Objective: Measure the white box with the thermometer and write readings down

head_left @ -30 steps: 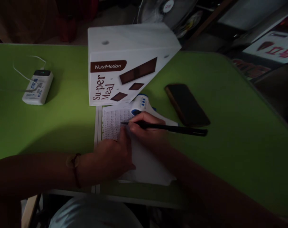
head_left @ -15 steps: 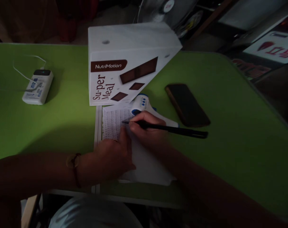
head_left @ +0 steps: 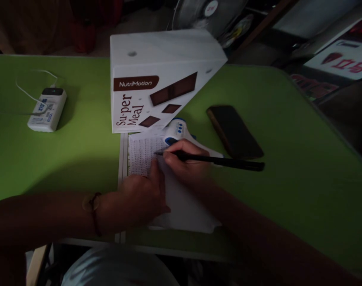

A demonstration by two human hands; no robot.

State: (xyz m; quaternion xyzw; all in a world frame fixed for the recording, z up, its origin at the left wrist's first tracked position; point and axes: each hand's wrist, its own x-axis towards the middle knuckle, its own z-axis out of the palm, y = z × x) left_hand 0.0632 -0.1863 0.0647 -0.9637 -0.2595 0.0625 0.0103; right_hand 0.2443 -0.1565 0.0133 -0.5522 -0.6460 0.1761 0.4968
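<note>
Pinched in my right hand (head_left: 188,161) is a black pen (head_left: 222,160), its tip on a sheet of paper (head_left: 183,206) near the end of a line of writing. Dense handwritten rows fill the upper left of the sheet. My left hand (head_left: 143,194) rests on the paper just below the tip, index finger and thumb stretched out, holding nothing; its other fingers are mostly hidden. Partly behind my right hand lies a white and blue handheld device (head_left: 175,131), which looks like an infrared thermometer. A white NutriMotion box (head_left: 133,107) stands against the paper's top edge.
A dark phone (head_left: 235,131) lies on the green table (head_left: 302,178) to the right. At the left, a white power bank (head_left: 48,111) has a cable plugged in. Behind the table stands a fan (head_left: 209,18). Pale stripes (head_left: 122,159) run along the table beside the paper.
The pen's tip has shifted very slightly to the right, and its rear end has swung up a little. My left hand stays in place on the paper.
</note>
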